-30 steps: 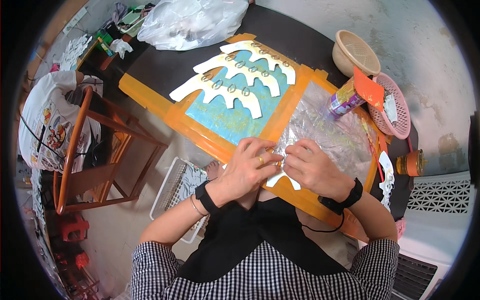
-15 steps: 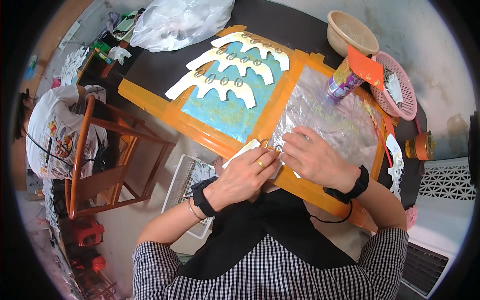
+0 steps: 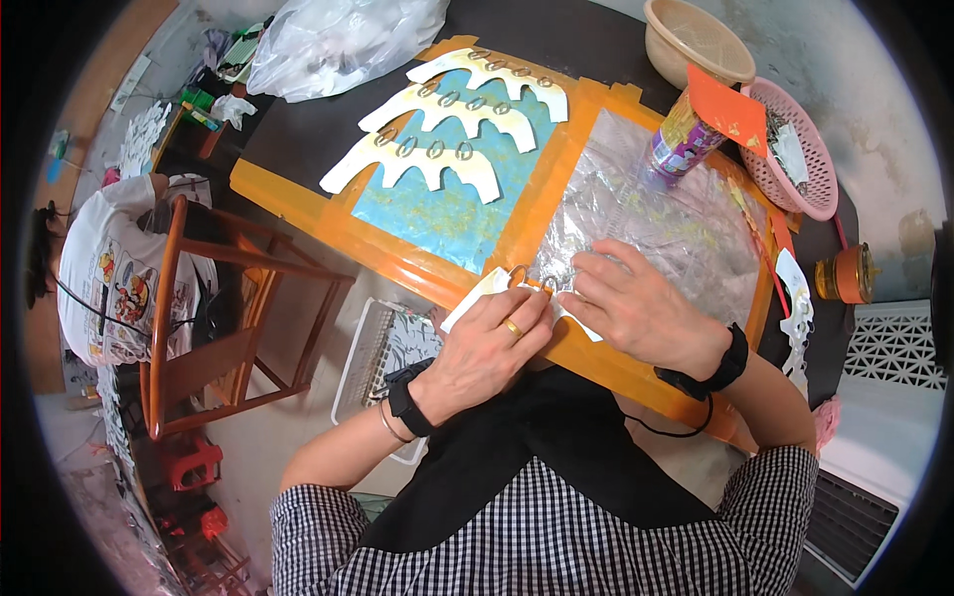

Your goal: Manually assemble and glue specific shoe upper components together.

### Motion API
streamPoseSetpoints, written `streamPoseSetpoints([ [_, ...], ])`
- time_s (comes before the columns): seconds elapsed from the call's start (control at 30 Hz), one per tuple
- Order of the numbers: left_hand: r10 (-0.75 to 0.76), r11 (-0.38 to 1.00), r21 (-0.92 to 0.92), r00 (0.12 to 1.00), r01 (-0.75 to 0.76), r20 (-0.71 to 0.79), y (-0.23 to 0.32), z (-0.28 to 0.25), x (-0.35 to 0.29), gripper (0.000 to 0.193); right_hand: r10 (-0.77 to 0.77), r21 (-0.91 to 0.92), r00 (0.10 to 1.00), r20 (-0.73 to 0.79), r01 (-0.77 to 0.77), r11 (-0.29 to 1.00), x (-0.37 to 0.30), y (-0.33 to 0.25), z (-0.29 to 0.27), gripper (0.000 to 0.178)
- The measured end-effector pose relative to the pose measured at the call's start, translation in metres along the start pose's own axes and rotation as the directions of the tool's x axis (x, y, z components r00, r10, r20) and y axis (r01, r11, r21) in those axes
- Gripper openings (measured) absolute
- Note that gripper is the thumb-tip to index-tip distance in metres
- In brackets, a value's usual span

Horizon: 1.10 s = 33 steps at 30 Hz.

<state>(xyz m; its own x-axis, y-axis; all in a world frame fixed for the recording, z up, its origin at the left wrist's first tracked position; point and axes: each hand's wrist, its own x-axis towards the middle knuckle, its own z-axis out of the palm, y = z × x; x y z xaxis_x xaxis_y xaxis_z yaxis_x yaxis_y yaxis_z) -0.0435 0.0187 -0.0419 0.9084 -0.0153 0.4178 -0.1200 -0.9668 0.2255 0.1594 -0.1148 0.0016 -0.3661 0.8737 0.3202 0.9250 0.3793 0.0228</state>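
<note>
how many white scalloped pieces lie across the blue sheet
3: the far piece, the middle piece and the near piece, in rows across the blue sheet. None there looks hidden.

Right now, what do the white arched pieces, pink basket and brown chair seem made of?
White arched pieces: perhaps card or foam, matte-looking, given flat shapes and cut edges. Pink basket: probably smooth moulded plastic, given its regular holes. Brown chair: likely varnished wood, from its glossy reddish-brown frame.
</note>
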Motion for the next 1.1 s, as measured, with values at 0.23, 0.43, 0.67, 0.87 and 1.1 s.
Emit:
streamPoseSetpoints([
  [0.23,-0.047,0.998,0.035,0.999,0.048,-0.003,0.005,0.003,-0.001,0.046,0.046,0.06,0.999,-0.012,-0.045,0.997,-0.001,0.0,-0.003,0.025],
  [0.43,-0.057,0.996,0.063,0.998,0.056,0.022,0.009,0.001,0.001,0.046,0.169,0.265,0.985,0.018,-0.168,0.95,-0.009,0.004,0.002,0.023],
  [0.67,-0.105,0.994,0.014,0.993,0.105,0.051,0.011,-0.001,0.004,0.047,0.334,0.427,0.939,-0.078,-0.271,0.863,-0.004,-0.001,-0.004,0.039],
  [0.87,-0.085,0.99,-0.114,0.996,0.082,-0.022,0.004,-0.004,0.003,0.045,0.334,0.437,0.942,0.022,-0.31,0.844,-0.008,-0.016,0.003,0.046],
  [1.1,-0.257,0.923,-0.255,0.954,0.289,0.154,-0.011,-0.028,0.027,0.029,0.344,0.444,0.939,0.002,-0.309,0.841,-0.014,-0.013,0.01,0.04],
])
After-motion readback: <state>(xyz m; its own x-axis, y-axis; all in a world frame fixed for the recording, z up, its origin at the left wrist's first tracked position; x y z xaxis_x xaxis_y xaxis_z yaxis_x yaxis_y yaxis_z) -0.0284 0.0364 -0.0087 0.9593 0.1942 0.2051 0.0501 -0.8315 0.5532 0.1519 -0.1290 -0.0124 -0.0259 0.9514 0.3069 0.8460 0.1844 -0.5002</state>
